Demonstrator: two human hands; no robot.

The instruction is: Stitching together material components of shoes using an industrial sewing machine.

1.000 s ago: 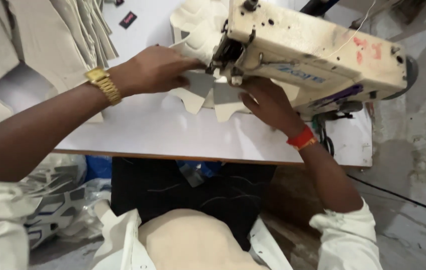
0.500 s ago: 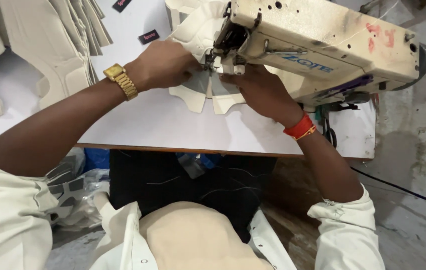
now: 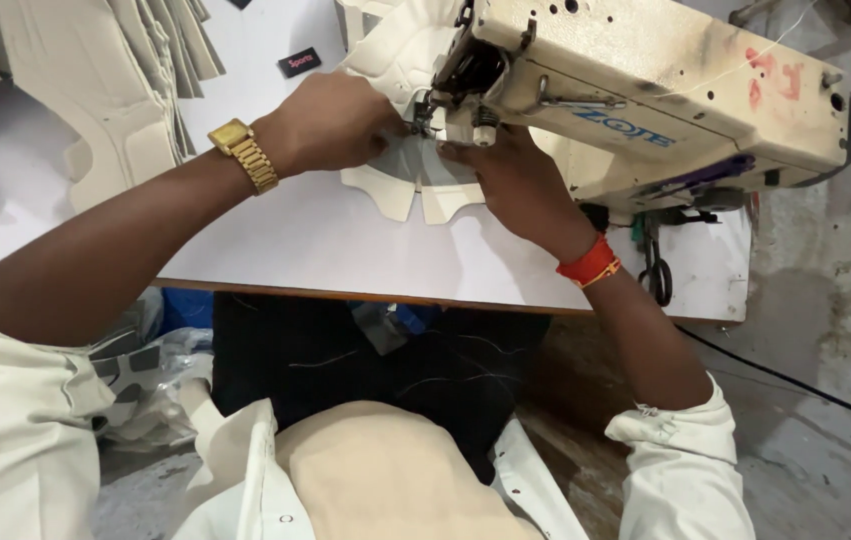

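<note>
Cream fabric piece under sewing machine, white table.
Left hand and right hand press it flat, fingers together on cloth beside the needle.

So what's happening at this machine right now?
A person sits at a cream sewing machine on a white table. Both bare hands press a cream cut fabric piece flat at the needle: the left hand, with a gold watch on its wrist, on one side, the right hand, with a red wristband, on the other. More cream pieces lie stacked at the left.
</note>
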